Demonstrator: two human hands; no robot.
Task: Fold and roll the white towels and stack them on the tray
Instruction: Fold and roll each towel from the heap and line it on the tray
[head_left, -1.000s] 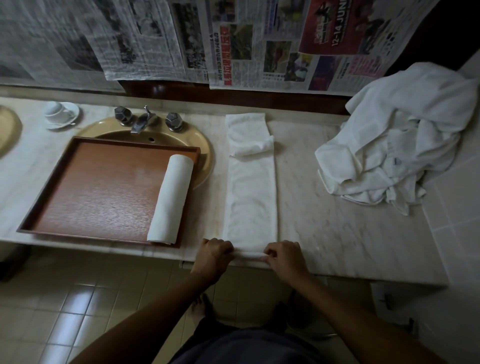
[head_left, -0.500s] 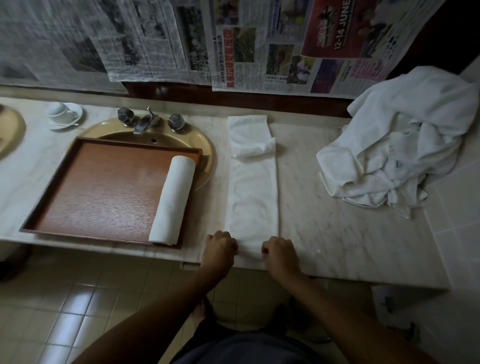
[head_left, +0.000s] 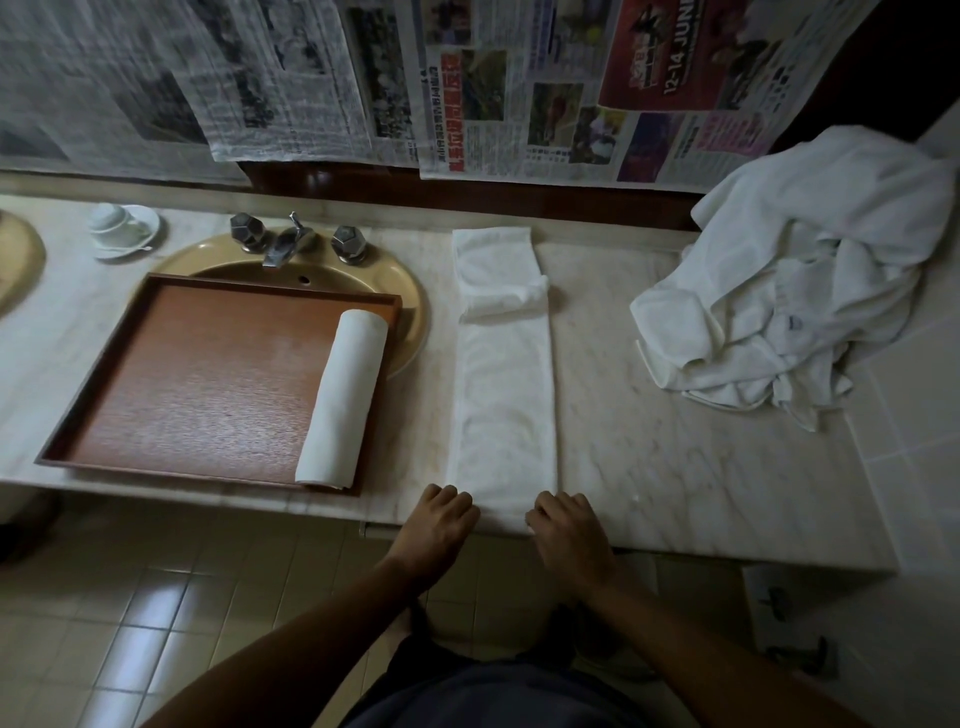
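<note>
A white towel (head_left: 503, 405), folded into a long narrow strip, lies on the marble counter and runs away from me; its far end is doubled back on itself. My left hand (head_left: 439, 525) and my right hand (head_left: 569, 527) grip its near end at the counter's front edge, fingers curled over a small roll of cloth. A brown wooden tray (head_left: 197, 384) sits over the sink to the left. One rolled white towel (head_left: 343, 405) lies along the tray's right side.
A heap of loose white towels (head_left: 800, 280) fills the counter's right end by the tiled wall. Behind the tray are a yellow sink (head_left: 410, 296) with a metal tap (head_left: 283, 244), and a white cup on a saucer (head_left: 122, 228). Newspapers cover the back wall.
Both hands have crept a little forward along the towel's near end, curling it over into the start of a roll. Everything else has stayed put.
</note>
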